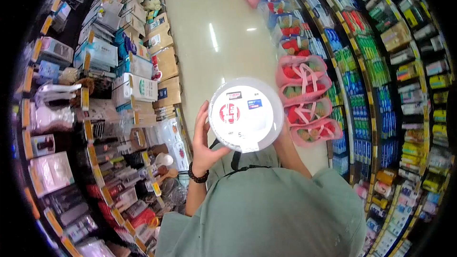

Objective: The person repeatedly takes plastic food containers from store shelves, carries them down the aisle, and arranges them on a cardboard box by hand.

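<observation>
A round, clear plastic pack [259, 123] with a white disc label, red print and a small blue sticker is held up in front of my chest. My left hand [205, 145] wraps round its left side, with the thumb near the lower edge and a dark beaded bracelet on the wrist. My right hand [284, 138] is at the pack's right side, mostly hidden behind it; its fingers do not show. The pack is above the pale floor, and its label faces up toward me.
Shelves with kitchen goods and wooden boards [167, 64] line the left side. Pink bags [304, 78] with red contents stand on the floor at the right, beside shelves of green and blue packets [369, 43]. The shiny aisle floor [195, 19] runs ahead.
</observation>
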A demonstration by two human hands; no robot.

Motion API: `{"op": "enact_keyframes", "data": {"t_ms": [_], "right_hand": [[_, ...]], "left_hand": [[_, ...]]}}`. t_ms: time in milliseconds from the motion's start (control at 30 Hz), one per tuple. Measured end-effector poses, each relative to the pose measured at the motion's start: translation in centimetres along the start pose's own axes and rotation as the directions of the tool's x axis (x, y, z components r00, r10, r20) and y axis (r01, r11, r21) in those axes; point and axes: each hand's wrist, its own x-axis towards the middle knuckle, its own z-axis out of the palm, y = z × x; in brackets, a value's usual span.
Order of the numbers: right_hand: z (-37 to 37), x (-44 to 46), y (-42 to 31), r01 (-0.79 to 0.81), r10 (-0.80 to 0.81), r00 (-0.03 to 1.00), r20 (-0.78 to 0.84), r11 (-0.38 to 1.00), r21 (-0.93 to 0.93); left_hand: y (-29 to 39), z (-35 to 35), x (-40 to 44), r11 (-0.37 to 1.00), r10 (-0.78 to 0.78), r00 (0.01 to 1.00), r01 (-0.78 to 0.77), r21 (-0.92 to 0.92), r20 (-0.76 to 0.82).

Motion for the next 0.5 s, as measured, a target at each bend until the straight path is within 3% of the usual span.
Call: {"op": "enact_keyframes", "data": {"t_ms": [100,133,233,333,433,467,500], "right_hand": [[1.6,7.4,-0.3,-0.179,0.151,0.975,-0.164,0.969,-0.169],[3.3,9.9,-0.8,-0.234,0.158,0.958,-0.240,0.913,-0.333],[2.4,19.8,0.7,-0.240,0.187,0.968,-0.168,0.890,-0.388],[3.7,31.0,-0.6,-0.322,0.335,0.941,-0.048,0.842,-0.433],[7.8,40.7,-3.4,-0.316,0.381,0.923,0.056,0.833,-0.454],[9.7,43.9,-4.7,-0.407,0.468,0.883,0.006,0.774,-0.485],[10.4,46.4,-4.6,-0.306,0.404,0.911,0.076,0.789,-0.532]], "left_hand": [[-4.7,-3.3,5.2,0.979,-0.151,0.988,0.149,-0.140,-0.007],[-6.2,-4.1,7.5,0.959,-0.183,0.983,0.176,-0.222,-0.014],[-10.7,-6.8,15.5,0.902,-0.261,0.963,0.221,-0.371,-0.061],[-11.2,-10.5,26.4,0.821,-0.375,0.926,0.318,-0.474,-0.028],[-10.7,-13.9,38.0,0.862,-0.263,0.964,0.219,-0.457,-0.034],[-10.3,-15.4,41.7,0.865,-0.253,0.967,0.213,-0.454,-0.028],[-10.1,-16.5,44.5,0.878,-0.232,0.972,0.202,-0.433,-0.017]]}}
